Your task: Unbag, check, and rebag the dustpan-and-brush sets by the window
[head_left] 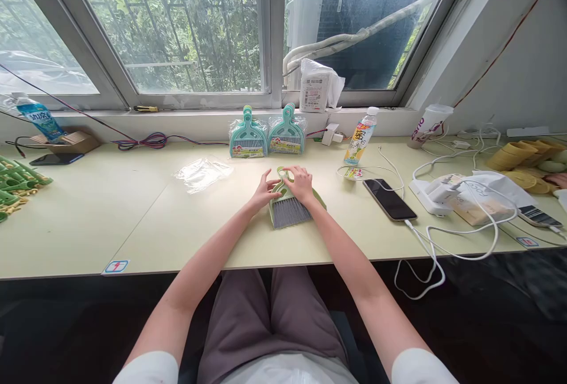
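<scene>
A small green hand brush (pixel 290 212) with grey bristles lies on a green dustpan (pixel 319 198) close to the table's front edge, its handle pointing away from me. My left hand (pixel 266 190) holds the brush's left side, thumb and fingers curved around the base of the handle. From the right, my right hand (pixel 300 184) grips the handle area and covers part of the brush and pan. Crumpled clear plastic wrap (pixel 202 174) lies to the left. Behind my hands, two teal brush-and-dustpan sets, a left one (pixel 248 139) and a right one (pixel 287 136), lean against the sill in plastic bags.
To the right are a drink bottle (pixel 361 136), a black phone (pixel 390 199), a white power strip (pixel 432 196) with tangled cables and a paper cup (pixel 429 127). Green plastic parts (pixel 20 183) and a tilted blue-labelled bottle (pixel 41 119) are at left.
</scene>
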`<state>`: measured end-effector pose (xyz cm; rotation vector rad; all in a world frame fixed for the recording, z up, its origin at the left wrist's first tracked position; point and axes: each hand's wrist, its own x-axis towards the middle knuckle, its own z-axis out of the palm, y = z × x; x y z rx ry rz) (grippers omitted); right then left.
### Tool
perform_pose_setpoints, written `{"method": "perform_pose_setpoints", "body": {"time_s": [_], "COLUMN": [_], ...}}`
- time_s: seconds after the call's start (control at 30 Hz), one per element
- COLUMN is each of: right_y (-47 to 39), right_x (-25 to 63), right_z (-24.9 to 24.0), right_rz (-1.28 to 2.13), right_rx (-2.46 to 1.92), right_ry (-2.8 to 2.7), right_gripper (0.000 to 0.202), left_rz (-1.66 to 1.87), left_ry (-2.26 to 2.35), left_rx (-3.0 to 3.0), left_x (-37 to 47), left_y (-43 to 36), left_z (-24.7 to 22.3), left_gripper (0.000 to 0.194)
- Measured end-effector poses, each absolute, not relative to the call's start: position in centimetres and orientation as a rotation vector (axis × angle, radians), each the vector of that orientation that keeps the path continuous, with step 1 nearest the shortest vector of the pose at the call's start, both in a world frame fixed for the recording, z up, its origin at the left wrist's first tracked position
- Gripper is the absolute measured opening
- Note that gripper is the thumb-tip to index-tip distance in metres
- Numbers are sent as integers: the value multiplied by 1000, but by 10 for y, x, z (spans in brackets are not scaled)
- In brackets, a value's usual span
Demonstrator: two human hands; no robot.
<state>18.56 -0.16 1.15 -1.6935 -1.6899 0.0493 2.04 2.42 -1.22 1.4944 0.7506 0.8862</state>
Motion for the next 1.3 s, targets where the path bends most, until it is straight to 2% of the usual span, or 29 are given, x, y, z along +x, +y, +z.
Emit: {"method": "perform_pose_setpoints", "body": {"time_s": [0.07,0.13,0.2,0.27,0.47,0.53,0.6,0.67,0.73,0.9,1.0,1.13,1.3], "right_y": [-2,-1,1,3,4,0,-4,-9,-12,-15,-14,-12,-24], "right_x": [196,208,217,220,225,240,260,283,303,322,314,285,229], "right_z": [16,18,16,13,17,19,17,11,3,-6,1,21,49], "right_rz": [88,312,522,577,459,243,-111,-325,-326,-64,-50,-140,371], "right_rx": [-1726,-1745,-1724,-1682,-1676,-1771,-1891,-2022,-2158,-2396,-2241,-1820,-1240], "right_ry": [-1624,-1612,-1622,-1587,-1482,-1468,-1376,-1194,-1055,-880,-855,-975,-1659], "right_gripper": [38,42,38,34,40,39,36,41,43,36,33,33,28], "left_rz": [951,992,989,934,684,723,773,802,832,920,936,904,869], "left_ry": [695,650,661,736,717,747,805,866,916,970,981,949,859], "left_rx": [1490,1475,1448,1412,1393,1359,1312,1255,1198,1145,1132,1103,1111], "left_x": [19,17,15,12,3,1,-1,-5,-10,-21,-22,-22,-21], "left_y": [22,21,20,19,16,18,23,29,35,47,50,50,47], "left_z": [-6,-1,3,7,16,15,13,11,9,7,4,3,4], "left_gripper": [97,91,89,86,48,43,42,42,41,34,35,36,40]}}
